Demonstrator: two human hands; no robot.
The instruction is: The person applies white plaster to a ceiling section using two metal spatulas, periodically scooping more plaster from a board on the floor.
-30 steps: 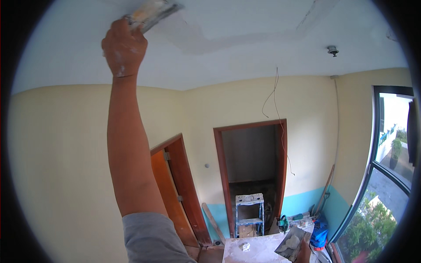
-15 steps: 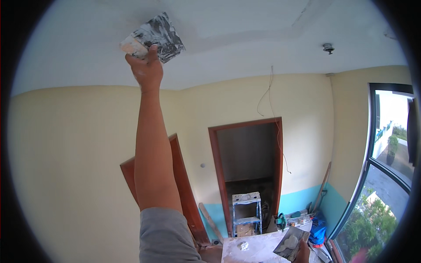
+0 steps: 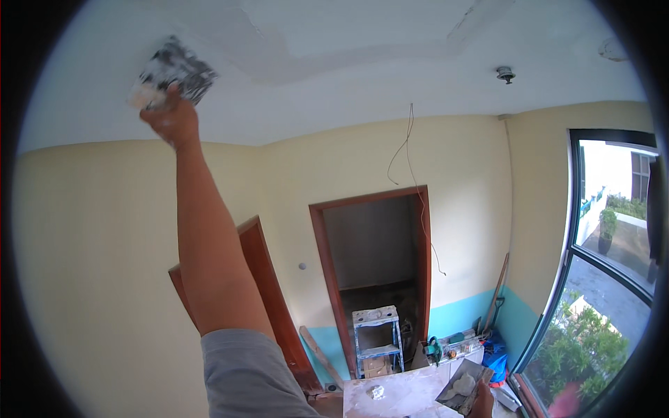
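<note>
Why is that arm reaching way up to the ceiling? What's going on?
A person is stretching one hand up to the white ceiling, pressing a flat trowel smeared with plaster against it. Patches of fresh plaster show nearby. Which hand it is, I can't tell for sure. Low at the bottom edge, another hand holds a board with plaster on it. Below are a doorway and a small stepladder.

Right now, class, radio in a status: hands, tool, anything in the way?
Left hand raised, grip shut on plaster trowel, blade flat against ceiling. Right hand low, holding plaster hawk. Nothing in the way.
</note>
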